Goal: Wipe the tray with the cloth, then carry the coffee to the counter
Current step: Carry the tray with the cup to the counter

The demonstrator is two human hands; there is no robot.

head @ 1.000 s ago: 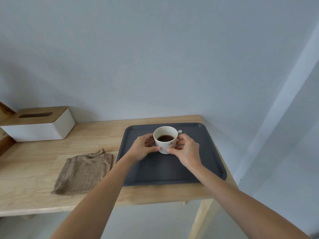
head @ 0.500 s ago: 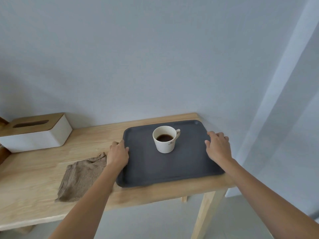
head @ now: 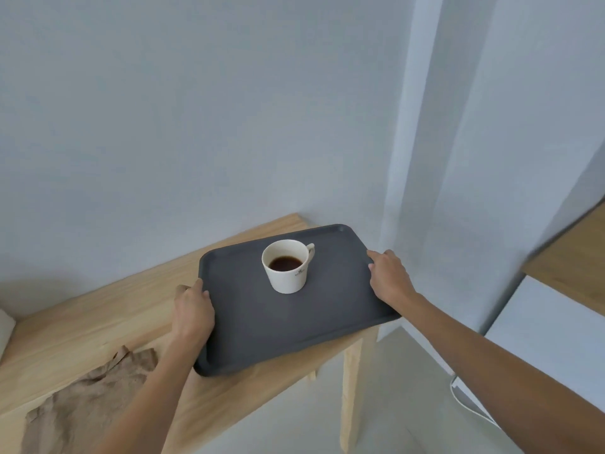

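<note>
A dark grey tray (head: pixel 248 322) is held just above the right end of the wooden table (head: pixel 82 326), jutting past the table's right edge. My left hand (head: pixel 193 312) grips its left rim and my right hand (head: pixel 389 280) grips its right rim. A white cup of dark coffee (head: pixel 288 265) stands upright near the tray's far middle, handle pointing right. The brown cloth (head: pixel 85 404) lies crumpled on the table at the lower left, partly behind my left forearm.
A wood-topped white counter (head: pixel 569 270) stands at the right edge of view. A white cable (head: pixel 471 407) runs along the floor beside it. The grey wall is close behind the table. A corner of the white tissue box (head: pixel 5 329) shows at far left.
Both hands let go of the cup and moved to the tray's side rims. The tray has since risen and shifted right, and my view has swung to the right.
</note>
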